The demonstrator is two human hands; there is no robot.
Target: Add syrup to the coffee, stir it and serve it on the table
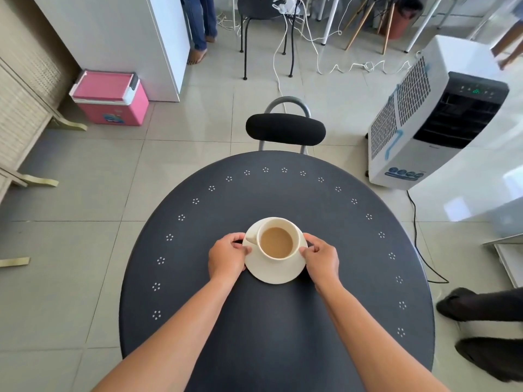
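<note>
- Saucer with coffee cup sits mid worktop, well apart from its edges.
- Left hand and right hand pinch opposite saucer rims.

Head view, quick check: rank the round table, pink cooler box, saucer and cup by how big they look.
1. round table
2. pink cooler box and saucer: look about alike; the box stands farther off, so no ranking
3. cup, smallest

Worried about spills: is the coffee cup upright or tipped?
Upright. The cup sits level on its saucer, coffee below the rim; left hand and right hand grip the saucer.
</note>
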